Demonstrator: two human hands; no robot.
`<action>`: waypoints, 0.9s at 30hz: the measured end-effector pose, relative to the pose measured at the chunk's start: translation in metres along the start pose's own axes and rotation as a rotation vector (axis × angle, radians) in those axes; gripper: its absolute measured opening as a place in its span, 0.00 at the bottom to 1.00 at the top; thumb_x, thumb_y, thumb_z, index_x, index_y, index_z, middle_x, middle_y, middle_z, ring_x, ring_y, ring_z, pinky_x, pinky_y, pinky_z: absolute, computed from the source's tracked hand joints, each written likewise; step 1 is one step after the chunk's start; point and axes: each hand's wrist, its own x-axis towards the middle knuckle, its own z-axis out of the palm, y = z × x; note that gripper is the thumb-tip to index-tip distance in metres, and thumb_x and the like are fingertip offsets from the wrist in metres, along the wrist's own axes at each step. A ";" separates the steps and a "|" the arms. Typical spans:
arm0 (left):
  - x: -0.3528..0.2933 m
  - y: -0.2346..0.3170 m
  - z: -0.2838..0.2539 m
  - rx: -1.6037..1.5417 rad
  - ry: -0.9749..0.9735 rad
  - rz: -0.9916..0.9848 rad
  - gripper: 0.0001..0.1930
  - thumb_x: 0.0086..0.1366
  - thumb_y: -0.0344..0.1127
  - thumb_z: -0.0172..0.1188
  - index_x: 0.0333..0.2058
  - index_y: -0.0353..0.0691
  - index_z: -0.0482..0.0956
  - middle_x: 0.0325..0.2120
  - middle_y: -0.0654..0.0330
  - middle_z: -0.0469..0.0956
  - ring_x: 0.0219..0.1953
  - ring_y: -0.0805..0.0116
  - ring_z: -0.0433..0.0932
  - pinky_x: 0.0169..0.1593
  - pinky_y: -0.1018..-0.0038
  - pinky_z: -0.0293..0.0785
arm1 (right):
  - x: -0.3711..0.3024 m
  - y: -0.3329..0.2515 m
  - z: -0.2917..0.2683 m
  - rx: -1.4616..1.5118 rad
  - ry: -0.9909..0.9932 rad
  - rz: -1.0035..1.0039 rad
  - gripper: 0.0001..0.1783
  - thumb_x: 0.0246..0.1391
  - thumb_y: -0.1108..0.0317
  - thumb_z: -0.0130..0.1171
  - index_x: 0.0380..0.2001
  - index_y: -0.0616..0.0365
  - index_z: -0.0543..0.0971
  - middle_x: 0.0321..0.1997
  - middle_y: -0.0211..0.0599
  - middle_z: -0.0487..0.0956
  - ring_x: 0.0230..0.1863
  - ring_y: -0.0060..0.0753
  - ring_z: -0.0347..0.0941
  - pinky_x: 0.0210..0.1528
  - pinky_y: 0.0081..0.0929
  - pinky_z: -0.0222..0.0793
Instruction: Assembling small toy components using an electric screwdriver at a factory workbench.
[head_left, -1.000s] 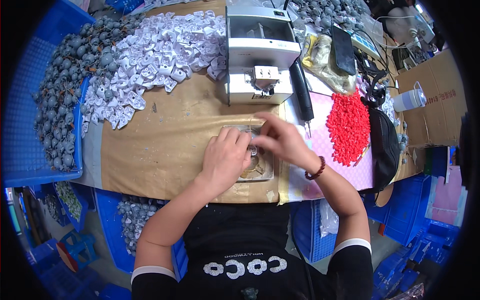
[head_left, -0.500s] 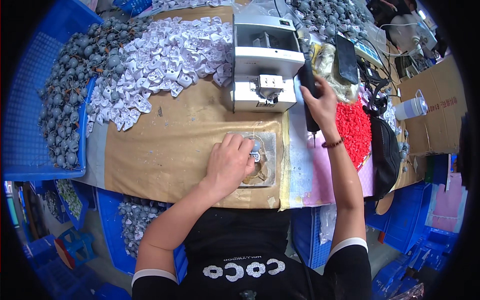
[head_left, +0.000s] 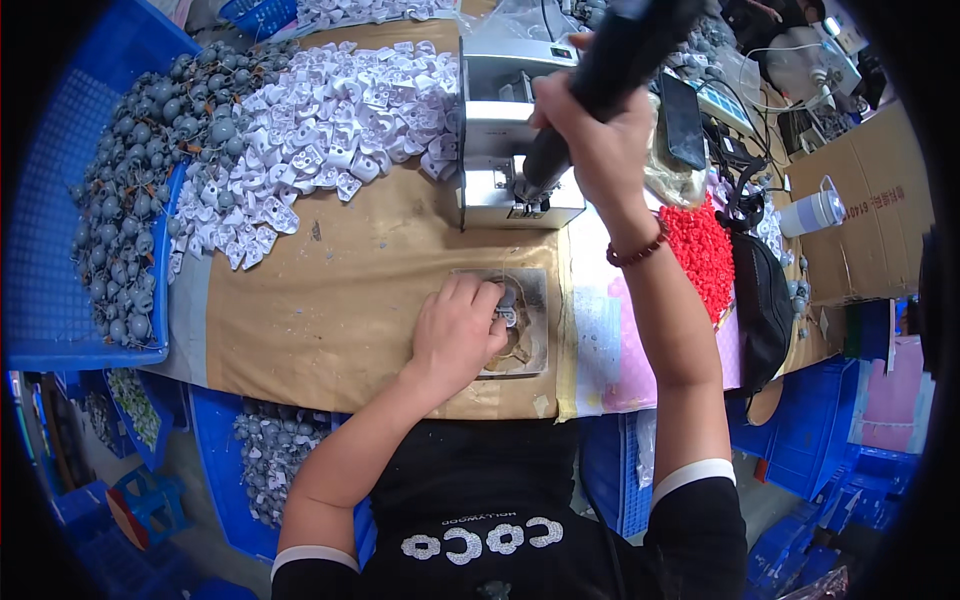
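Observation:
My right hand (head_left: pixel 608 160) is wrapped around a black electric screwdriver (head_left: pixel 628 50), raised and tilted over the silver screw feeder (head_left: pixel 480 210). The driver's lower end reaches the feeder's front block; its bit is hard to make out there. My left hand (head_left: pixel 455 335) lies over a metal fixture plate (head_left: pixel 537 300) at the table's front. Its curled fingers press on a small grey and white part (head_left: pixel 508 312) seated in the plate's hollow, and they hide some of that part.
White plastic pieces (head_left: pixel 330 120) are heaped left of the feeder, beside a blue crate (head_left: pixel 50 200) with grey round parts (head_left: pixel 135 230). To the right are red small parts (head_left: pixel 695 255), a phone (head_left: pixel 682 120), a black bag (head_left: pixel 765 310), a white cup (head_left: pixel 812 213) and a cardboard box (head_left: pixel 865 210).
My right hand has lifted the screwdriver and swung it left, from beside the feeder to over its front. My left hand stays at the fixture.

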 end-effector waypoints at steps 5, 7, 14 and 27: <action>-0.002 -0.004 0.000 -0.016 0.006 0.006 0.19 0.53 0.32 0.70 0.45 0.38 0.79 0.39 0.54 0.76 0.46 0.51 0.76 0.48 0.58 0.75 | -0.014 -0.005 0.008 -0.023 -0.058 0.249 0.32 0.53 0.74 0.69 0.60 0.70 0.70 0.29 0.32 0.79 0.28 0.24 0.78 0.34 0.25 0.75; -0.002 -0.005 0.001 -0.010 0.019 0.004 0.19 0.53 0.32 0.70 0.45 0.38 0.79 0.39 0.54 0.76 0.46 0.51 0.76 0.48 0.58 0.75 | -0.040 -0.017 0.009 0.024 -0.072 0.314 0.32 0.55 0.76 0.66 0.62 0.70 0.68 0.29 0.33 0.79 0.27 0.25 0.78 0.34 0.25 0.75; -0.001 -0.005 0.005 0.003 0.069 0.038 0.21 0.50 0.33 0.70 0.44 0.42 0.76 0.39 0.56 0.74 0.46 0.53 0.75 0.42 0.58 0.74 | -0.104 -0.039 0.016 0.240 -0.076 0.237 0.17 0.52 0.82 0.70 0.43 0.63 0.75 0.31 0.28 0.81 0.31 0.16 0.75 0.33 0.21 0.72; 0.001 -0.009 0.009 -0.055 0.135 0.101 0.19 0.48 0.30 0.67 0.39 0.43 0.73 0.34 0.57 0.71 0.41 0.53 0.75 0.37 0.58 0.72 | -0.123 -0.028 0.007 0.047 -0.242 0.126 0.30 0.53 0.83 0.64 0.58 0.65 0.65 0.30 0.34 0.79 0.29 0.21 0.75 0.33 0.20 0.71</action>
